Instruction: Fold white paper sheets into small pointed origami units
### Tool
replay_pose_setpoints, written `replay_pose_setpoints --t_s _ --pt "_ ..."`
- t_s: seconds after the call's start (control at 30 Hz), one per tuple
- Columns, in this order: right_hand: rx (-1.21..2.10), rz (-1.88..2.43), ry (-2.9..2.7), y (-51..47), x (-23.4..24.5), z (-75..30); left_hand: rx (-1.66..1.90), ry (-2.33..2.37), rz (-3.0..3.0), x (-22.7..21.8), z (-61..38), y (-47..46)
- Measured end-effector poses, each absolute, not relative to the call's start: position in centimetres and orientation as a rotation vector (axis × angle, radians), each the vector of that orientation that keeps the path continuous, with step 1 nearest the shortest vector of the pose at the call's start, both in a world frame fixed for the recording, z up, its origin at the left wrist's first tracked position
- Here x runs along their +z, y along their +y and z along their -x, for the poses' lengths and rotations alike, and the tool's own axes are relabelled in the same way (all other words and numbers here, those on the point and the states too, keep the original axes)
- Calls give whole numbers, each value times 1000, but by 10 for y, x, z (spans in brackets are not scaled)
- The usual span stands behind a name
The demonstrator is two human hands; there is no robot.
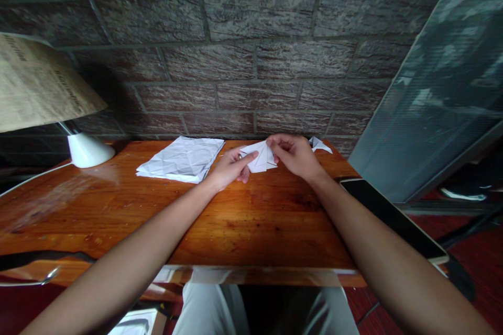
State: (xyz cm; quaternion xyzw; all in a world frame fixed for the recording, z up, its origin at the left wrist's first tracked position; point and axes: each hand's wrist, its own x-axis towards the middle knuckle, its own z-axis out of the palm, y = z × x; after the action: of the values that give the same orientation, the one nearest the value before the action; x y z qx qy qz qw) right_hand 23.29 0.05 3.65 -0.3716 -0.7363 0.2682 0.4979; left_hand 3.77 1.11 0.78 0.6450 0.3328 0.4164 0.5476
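Note:
A small piece of folded white paper [258, 161] is held up between both hands, just above the wooden table. My left hand [231, 167] grips its left side, the thumb lying on top and the fingers beneath. With thumb and fingertips, my right hand [293, 153] pinches the paper's upper right edge. Crease lines fan across its face. Left of my left hand lies a stack of creased white sheets [183, 158]. Beyond my right hand, a small folded paper piece [320, 145] rests near the table's back right corner, partly hidden by that hand.
A lamp with a white base [88, 151] and a printed shade [43, 84] stands at the left. A dark-screened tablet [389, 214] lies along the right edge. The wooden table [255, 230] meets a brick wall [236, 63]. A black strap [47, 256] crosses the front left.

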Motion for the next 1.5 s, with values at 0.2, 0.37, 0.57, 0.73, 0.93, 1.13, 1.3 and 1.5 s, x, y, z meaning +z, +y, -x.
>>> replay_pose_setpoints --t_s 0.2,0.37,0.57,0.73,0.93,1.13,1.3,1.5 --pt "699 892 -1736 4 32 -232 1160 811 -1484 8 -40 12" --pt "841 828 -1704 5 31 -231 1243 778 -1454 7 -37 17" --pt "907 826 -1677 5 33 -232 1248 762 -1406 5 -37 20" --pt "911 827 -1669 6 32 -233 1245 759 -1418 4 -38 19" --pt "854 831 -1704 8 30 -233 1247 774 -1454 7 -38 17" --pt "800 827 -1779 8 28 -234 1203 780 -1463 9 -36 15" --pt "747 853 -1838 6 28 -235 1153 773 -1519 8 -34 16" --pt "605 894 -1918 3 31 -236 1091 793 -1584 10 -33 15"
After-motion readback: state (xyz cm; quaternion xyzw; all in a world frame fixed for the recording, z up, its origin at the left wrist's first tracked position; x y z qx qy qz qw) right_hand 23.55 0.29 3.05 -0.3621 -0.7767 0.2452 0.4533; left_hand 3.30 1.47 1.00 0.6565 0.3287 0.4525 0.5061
